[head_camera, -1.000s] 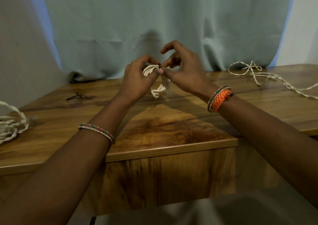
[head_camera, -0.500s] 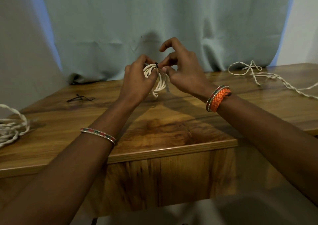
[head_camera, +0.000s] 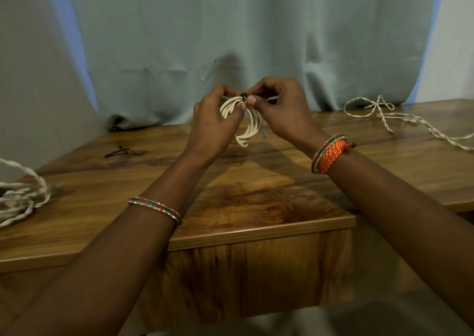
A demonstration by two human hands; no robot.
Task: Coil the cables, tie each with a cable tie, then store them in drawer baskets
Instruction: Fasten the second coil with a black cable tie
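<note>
- Both hands hold one coil (head_camera: 252,124) of white cable up above the surface (head_camera: 256,202). The left hand (head_camera: 214,127) has its grip curled round the coil's left side, thumb pressed at the top. The right hand (head_camera: 284,112) pinches the top of the coil with thumb and forefinger, just where a small dark tie (head_camera: 243,96) binds the loops.
- A pale grey-green curtain (head_camera: 230,40) fills the back of the room and hangs down to the surface's far edge; bare wall shows at the left and far right.
- The surface is glossy brown wood with a darker grain patch in the middle and a wooden front panel below its near edge.
- A loose twisted white cable (head_camera: 400,120) lies on the far right of the surface, running out of view at the right edge.
- Another twisted white cable (head_camera: 23,199) lies heaped at the left, cut off by the edge of view.
- A few thin dark ties (head_camera: 125,152) lie on the left part of the surface, well apart from the hands; their number is hard to make out.
- The left hand hides part of the coil, and a small pale end hanging at its lower right is blurred.
- A bangle (head_camera: 154,206) circles the left wrist; an orange band (head_camera: 331,154) and a bangle circle the right.
</note>
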